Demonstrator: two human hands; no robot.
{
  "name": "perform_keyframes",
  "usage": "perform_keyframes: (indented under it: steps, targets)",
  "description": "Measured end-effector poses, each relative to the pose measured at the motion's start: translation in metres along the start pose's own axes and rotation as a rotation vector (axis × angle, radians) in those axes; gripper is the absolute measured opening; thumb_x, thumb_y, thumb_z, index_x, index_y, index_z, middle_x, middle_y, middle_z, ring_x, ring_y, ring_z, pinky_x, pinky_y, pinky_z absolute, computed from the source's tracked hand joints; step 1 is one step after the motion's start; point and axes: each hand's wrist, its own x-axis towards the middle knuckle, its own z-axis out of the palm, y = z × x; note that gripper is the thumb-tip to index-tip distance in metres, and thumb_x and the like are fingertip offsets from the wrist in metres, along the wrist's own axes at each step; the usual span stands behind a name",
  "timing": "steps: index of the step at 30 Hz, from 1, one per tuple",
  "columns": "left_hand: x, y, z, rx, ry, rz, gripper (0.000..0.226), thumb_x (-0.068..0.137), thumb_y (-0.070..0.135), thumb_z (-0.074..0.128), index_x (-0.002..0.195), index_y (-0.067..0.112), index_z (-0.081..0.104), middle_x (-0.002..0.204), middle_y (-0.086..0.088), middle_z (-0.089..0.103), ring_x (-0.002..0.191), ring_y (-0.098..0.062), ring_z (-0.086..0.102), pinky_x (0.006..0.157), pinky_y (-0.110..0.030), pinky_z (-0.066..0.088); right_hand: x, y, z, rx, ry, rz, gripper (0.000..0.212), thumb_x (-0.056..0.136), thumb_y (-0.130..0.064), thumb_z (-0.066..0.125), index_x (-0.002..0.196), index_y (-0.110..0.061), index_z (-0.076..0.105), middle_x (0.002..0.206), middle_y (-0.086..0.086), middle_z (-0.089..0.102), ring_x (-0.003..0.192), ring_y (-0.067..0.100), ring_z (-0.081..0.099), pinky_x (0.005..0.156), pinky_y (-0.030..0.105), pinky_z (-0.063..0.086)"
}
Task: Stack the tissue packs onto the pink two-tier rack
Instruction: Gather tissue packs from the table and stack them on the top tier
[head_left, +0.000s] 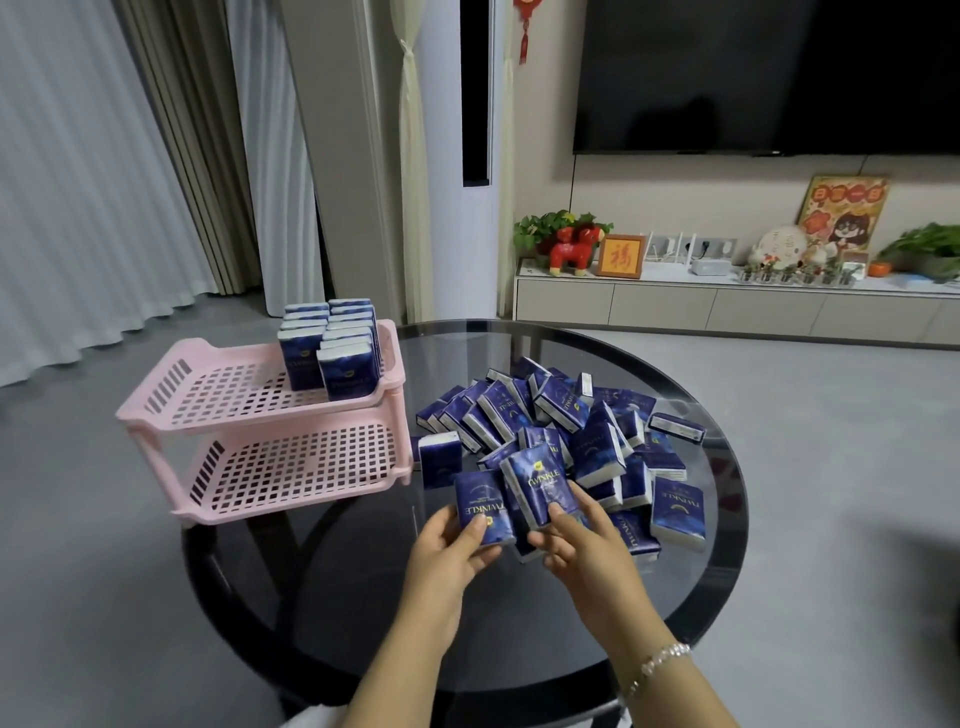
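Round desk (691, 597) w/ dark smoked-glass top, glossy, black frame showing thru underneath. Pink rack (270, 415) on its left edge: moulded plastic, two tiers, square-hole lattice floors, slotted ends. Top tier carries two rows of tissue packs (332, 343) stood upright at the far right end, soft crinkly dark-blue wrappers w/ white ends; lower tier shows only lattice. Loose pile of packs (566, 431) mid-desk, tumbled at all angles, several overlapping, so can't count them; print on most too small to read.

My left hand (452, 545) grips one pack (480, 506), thumb across its front, fingers curled behind & hidden. My right hand (582, 540) grips a second pack (540, 486), tilted, "TWINKLE" legible, thumb on the front face, fingers wrapped round the right side. Both grips narrow, closed on the packs. The two held packs overlap just above the near edge of the pile. Beaded bracelet (660, 662) on my right wrist. Forearms cut off at bottom of frame.
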Motion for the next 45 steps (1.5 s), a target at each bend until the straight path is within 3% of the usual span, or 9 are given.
perform_keyframes:
  steps: [11,16,21,26,29,34,39,42,45]
  targets:
    - [0.003,0.005,-0.001,-0.016,-0.015,0.03,0.021,0.095,0.004,0.05,0.102,0.015,0.066,0.087,-0.002,0.072,0.073,-0.011,0.065,0.059,-0.018,0.051,0.0,0.001,0.009,-0.088,0.004,-0.077,0.029,0.092,-0.011,0.055,0.118,-0.022,0.058,0.068,-0.004,0.062,0.057,0.011,0.055,0.049,0.018,0.042]
    - [0.009,0.008,-0.005,0.027,0.064,0.048,0.027,0.093,0.013,0.057,0.12,0.01,0.061,0.104,-0.006,0.071,0.09,-0.017,0.067,0.075,-0.028,0.052,0.005,-0.006,0.008,-0.266,0.009,-0.188,0.032,0.092,-0.01,0.056,0.124,-0.012,0.051,0.075,0.004,0.054,0.064,0.012,0.054,0.06,0.024,0.045]
    - [0.011,0.011,-0.007,-0.013,0.085,-0.016,0.023,0.095,0.02,0.056,0.111,0.004,0.052,0.099,-0.019,0.057,0.068,-0.022,0.061,0.054,-0.034,0.057,0.005,-0.024,0.0,-0.418,-0.096,-0.246,0.035,0.096,-0.016,0.049,0.125,-0.034,0.051,0.1,0.001,0.066,0.084,0.014,0.062,0.064,0.019,0.05]
    - [0.009,0.01,-0.004,0.037,0.001,-0.007,0.02,0.092,0.037,0.055,0.101,0.021,0.062,0.1,-0.01,0.063,0.08,-0.018,0.054,0.049,-0.023,0.043,0.012,-0.032,-0.002,-0.66,-0.159,-0.246,0.043,0.098,-0.02,0.046,0.138,-0.032,0.041,0.124,-0.001,0.062,0.099,0.008,0.058,0.08,0.019,0.047]
    - [0.003,0.013,-0.002,0.043,-0.122,-0.011,0.036,0.081,0.048,0.06,0.111,0.028,0.06,0.11,-0.003,0.065,0.088,-0.014,0.054,0.057,-0.023,0.04,0.014,-0.027,0.004,-0.767,-0.146,-0.292,0.038,0.097,-0.023,0.048,0.134,-0.027,0.048,0.108,-0.004,0.067,0.088,0.008,0.059,0.08,0.024,0.046]
    - [0.003,0.01,-0.004,0.231,-0.147,0.042,0.047,0.086,0.033,0.067,0.127,0.038,0.045,0.117,0.008,0.061,0.093,-0.012,0.061,0.069,-0.024,0.045,0.015,-0.012,0.009,-0.885,-0.096,-0.383,0.035,0.094,-0.026,0.051,0.129,-0.029,0.053,0.093,0.003,0.057,0.074,0.011,0.052,0.069,0.018,0.044]
    - [0.007,0.006,-0.003,0.263,-0.027,0.03,0.033,0.088,0.033,0.063,0.119,0.027,0.05,0.118,0.002,0.063,0.099,-0.012,0.061,0.069,-0.026,0.044,0.011,-0.026,0.008,-0.674,-0.243,-0.219,0.037,0.094,-0.018,0.051,0.125,-0.037,0.054,0.093,-0.004,0.054,0.082,0.014,0.054,0.067,0.012,0.042]
    - [0.009,0.006,-0.004,0.244,-0.01,0.008,0.032,0.083,0.048,0.064,0.107,0.027,0.058,0.115,-0.003,0.066,0.095,-0.017,0.061,0.067,-0.029,0.043,0.01,-0.031,0.008,-0.607,-0.319,-0.159,0.024,0.093,-0.017,0.054,0.114,-0.026,0.061,0.08,-0.006,0.063,0.069,0.004,0.057,0.063,0.013,0.045]
    - [0.009,0.009,-0.002,0.091,0.011,-0.022,0.028,0.085,0.042,0.064,0.106,0.023,0.062,0.104,-0.001,0.068,0.085,-0.014,0.059,0.062,-0.026,0.04,0.012,-0.023,0.013,-0.468,-0.271,-0.131,0.017,0.091,-0.009,0.056,0.107,-0.014,0.06,0.071,-0.007,0.064,0.06,0.002,0.059,0.062,0.016,0.048]
